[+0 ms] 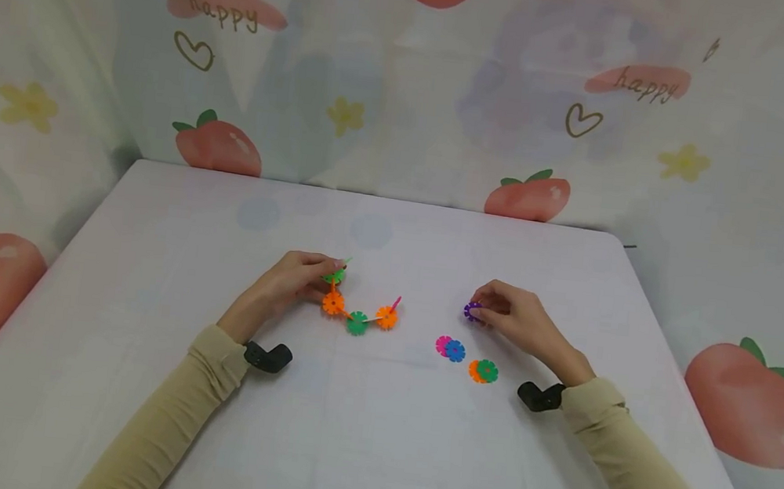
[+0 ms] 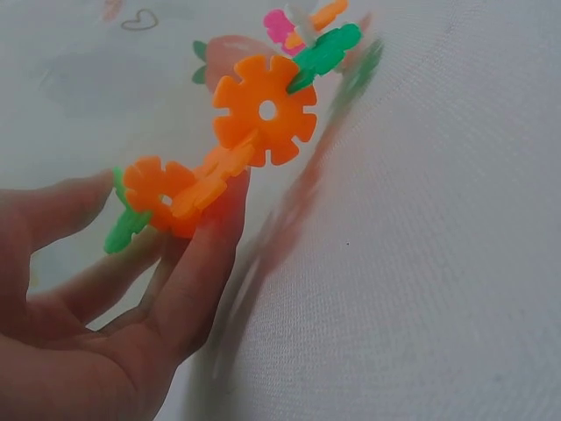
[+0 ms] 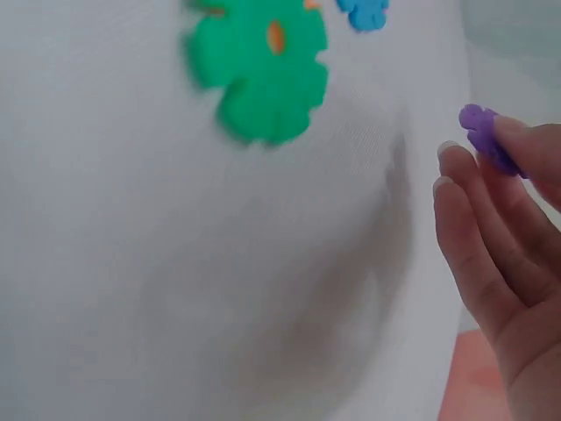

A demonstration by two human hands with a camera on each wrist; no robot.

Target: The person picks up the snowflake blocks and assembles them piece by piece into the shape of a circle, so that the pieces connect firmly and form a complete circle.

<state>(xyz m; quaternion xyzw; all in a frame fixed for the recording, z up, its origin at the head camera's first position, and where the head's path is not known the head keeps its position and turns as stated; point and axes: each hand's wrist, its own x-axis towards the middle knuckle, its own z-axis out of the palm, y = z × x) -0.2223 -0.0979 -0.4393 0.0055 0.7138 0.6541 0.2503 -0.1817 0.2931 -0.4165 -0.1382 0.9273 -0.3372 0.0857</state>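
My left hand (image 1: 293, 276) holds one end of a curved chain of interlocking plastic discs (image 1: 333, 303). The chain has orange, green, white and pink notched pieces slotted into one another. In the left wrist view, the fingers (image 2: 206, 281) support an orange disc (image 2: 266, 110) section, with green pieces at the near end. My right hand (image 1: 516, 318) pinches a purple notched disc (image 3: 486, 140) between thumb and fingers, raised above the table. Below it lie a pink disc (image 1: 442, 345) overlapped by a blue disc (image 1: 456, 351), and an orange disc (image 1: 473, 371) partly under a green disc (image 3: 263, 79).
A white cloth covers the table (image 1: 346, 429). Behind it hangs a curtain (image 1: 408, 81) printed with fruit, flowers and hearts. A black wrist-camera mount sits on each wrist, the left mount (image 1: 269, 358) and the right mount (image 1: 539, 397).
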